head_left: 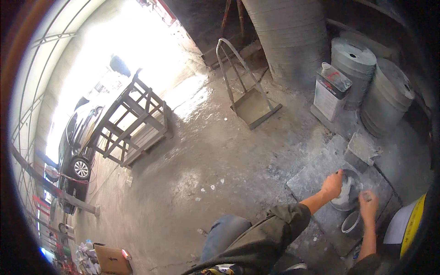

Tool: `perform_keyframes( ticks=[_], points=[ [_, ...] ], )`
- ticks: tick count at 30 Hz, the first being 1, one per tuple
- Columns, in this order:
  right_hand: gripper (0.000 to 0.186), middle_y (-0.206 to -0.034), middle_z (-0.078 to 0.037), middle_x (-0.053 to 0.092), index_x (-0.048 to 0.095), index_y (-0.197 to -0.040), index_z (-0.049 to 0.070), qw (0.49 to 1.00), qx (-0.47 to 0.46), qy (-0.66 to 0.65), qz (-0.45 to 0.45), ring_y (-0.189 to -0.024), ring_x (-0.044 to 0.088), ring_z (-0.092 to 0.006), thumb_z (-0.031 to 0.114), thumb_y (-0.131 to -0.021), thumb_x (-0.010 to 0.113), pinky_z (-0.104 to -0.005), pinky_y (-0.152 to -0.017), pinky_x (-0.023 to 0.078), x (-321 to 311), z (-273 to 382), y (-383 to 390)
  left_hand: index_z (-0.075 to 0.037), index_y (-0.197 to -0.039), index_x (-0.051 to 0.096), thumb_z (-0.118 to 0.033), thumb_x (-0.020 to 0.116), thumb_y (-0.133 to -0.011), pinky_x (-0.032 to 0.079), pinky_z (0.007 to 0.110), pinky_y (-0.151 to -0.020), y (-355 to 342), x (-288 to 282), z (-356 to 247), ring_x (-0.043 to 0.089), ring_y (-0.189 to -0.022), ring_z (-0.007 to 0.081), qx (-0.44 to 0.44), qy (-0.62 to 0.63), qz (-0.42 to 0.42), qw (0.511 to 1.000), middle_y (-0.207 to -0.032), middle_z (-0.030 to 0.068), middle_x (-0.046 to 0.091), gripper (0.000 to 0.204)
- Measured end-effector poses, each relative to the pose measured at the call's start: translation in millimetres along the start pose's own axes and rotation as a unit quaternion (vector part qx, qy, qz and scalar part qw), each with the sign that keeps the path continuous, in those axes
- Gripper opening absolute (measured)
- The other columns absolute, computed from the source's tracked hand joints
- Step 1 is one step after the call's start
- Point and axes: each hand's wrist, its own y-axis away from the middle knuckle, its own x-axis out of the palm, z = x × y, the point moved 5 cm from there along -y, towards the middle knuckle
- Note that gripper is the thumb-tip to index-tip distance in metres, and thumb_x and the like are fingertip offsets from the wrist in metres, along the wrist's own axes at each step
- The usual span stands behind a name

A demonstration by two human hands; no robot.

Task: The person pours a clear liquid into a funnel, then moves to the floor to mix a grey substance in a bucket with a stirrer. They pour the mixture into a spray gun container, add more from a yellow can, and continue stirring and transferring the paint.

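Note:
A round grey tub (355, 178) stands on the dusty slab before me, with white powdery or pasty material (344, 191) inside. My left hand (332, 185) is closed at the tub's left side around a dark-ended handle (340, 172); the rest of that tool is hidden. At the tub's right edge, the fingers of my right hand (368, 201) are drawn together. Whatever they hold, if anything, is too small to make out. Just nearer than the tub sits a smaller pale-rimmed container (351, 222), close to my right wrist.
Behind the tub are a dusty block-shaped container (362, 149), a rectangular metal can (331, 91) and two drums (353, 59). Farther off stand a metal hand truck (254, 107) and a wooden frame on a pallet (137, 123). A yellow-banded white bucket (405, 227) is at right.

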Motion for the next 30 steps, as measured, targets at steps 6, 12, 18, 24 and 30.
perform_keyframes(
  ticks=[6, 12, 18, 24, 30],
  points=[
    [0.015, -0.076, -0.008, 0.068, 0.067, -0.086, 0.001, 0.973, 0.118, -0.163, 0.116, -0.073, 0.064, -0.0250, 0.016, -0.085, 0.071, -0.0388, -0.071, 0.049, 6.3, 47.8, 34.5, 0.002, -0.121, 0.050, 0.003, 0.067, -0.076, 0.057, 0.049, -0.077, -11.0, 10.0, -8.5, 0.068, -0.094, 0.0425, 0.059, 0.006, -0.019, 0.998, -0.094, 0.0243, 0.068, 0.049],
    [0.012, -0.082, -0.011, 0.069, 0.067, -0.090, 0.001, 0.979, -0.193, 0.057, 0.010, -0.077, 0.065, -0.0223, 0.012, -0.086, 0.069, -0.0372, -0.070, 0.049, 10.8, 68.1, 36.3, -0.004, -0.120, 0.054, 0.004, 0.062, -0.077, 0.054, 0.054, -0.081, -11.7, 35.1, -0.7, 0.063, -0.099, 0.0494, 0.129, -0.044, -0.073, 0.988, -0.116, 0.0280, 0.056, 0.045],
    [0.013, -0.090, -0.017, 0.069, 0.067, -0.094, 0.002, 0.990, 0.054, -0.106, 0.076, -0.081, 0.066, -0.0342, 0.009, -0.083, 0.069, -0.0393, -0.072, 0.050, -2.4, 34.9, 21.8, -0.003, -0.122, 0.050, 0.005, 0.062, -0.077, 0.055, 0.051, -0.079, -13.3, 26.6, -21.0, 0.064, -0.095, 0.0478, 0.097, 0.015, -0.014, 0.995, -0.120, 0.0270, 0.053, 0.047],
    [0.014, -0.087, -0.011, 0.070, 0.068, -0.091, 0.001, 0.980, -0.191, 0.053, 0.023, -0.078, 0.065, -0.0258, 0.012, -0.085, 0.073, -0.0365, -0.073, 0.049, 9.8, 68.9, 37.1, -0.007, -0.133, 0.041, 0.003, 0.065, -0.076, 0.055, 0.052, -0.078, -31.6, 51.5, 10.2, 0.064, -0.097, 0.0465, 0.122, -0.104, 0.030, 0.987, -0.117, 0.0265, 0.057, 0.063],
    [0.012, -0.089, -0.016, 0.070, 0.068, -0.089, 0.001, 0.995, -0.016, -0.097, 0.029, -0.081, 0.066, -0.0328, 0.010, -0.081, 0.072, -0.0368, -0.074, 0.050, 3.9, 27.6, 19.6, -0.007, -0.135, 0.047, 0.000, 0.072, -0.071, 0.054, 0.051, -0.081, -9.6, 13.5, -19.9, 0.065, -0.098, 0.0450, 0.137, 0.008, -0.011, 0.990, -0.118, 0.0253, 0.060, 0.070]
  ],
)
